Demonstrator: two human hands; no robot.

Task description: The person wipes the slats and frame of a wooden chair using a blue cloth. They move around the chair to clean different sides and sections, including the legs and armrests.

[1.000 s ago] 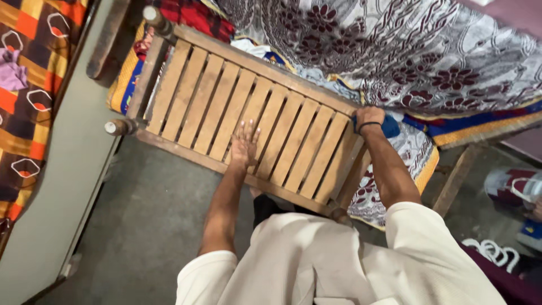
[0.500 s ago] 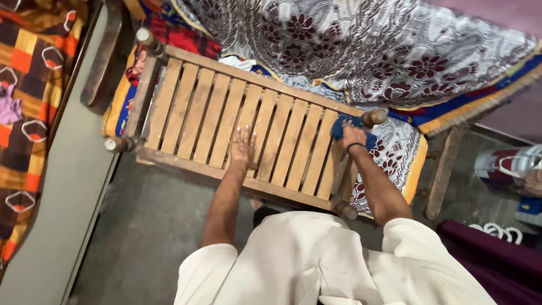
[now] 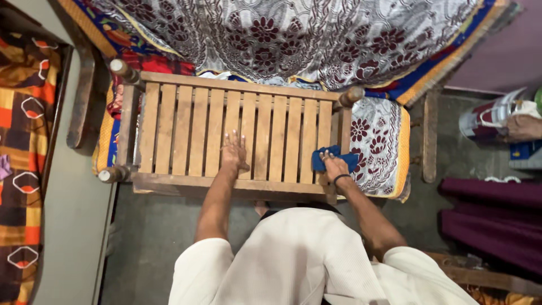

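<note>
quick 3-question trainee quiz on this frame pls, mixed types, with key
1. True or false: the left hand lies flat, palm down, on the slats of the wooden slatted frame.
2. What does the right hand press onto the frame?
A. a blue cloth
B. a paintbrush
C. a hammer
3. Fill in: the floral patterned bedspread lies along the frame's ____ edge, away from the person.

Key:
1. True.
2. A.
3. Far (top of the picture).
</note>
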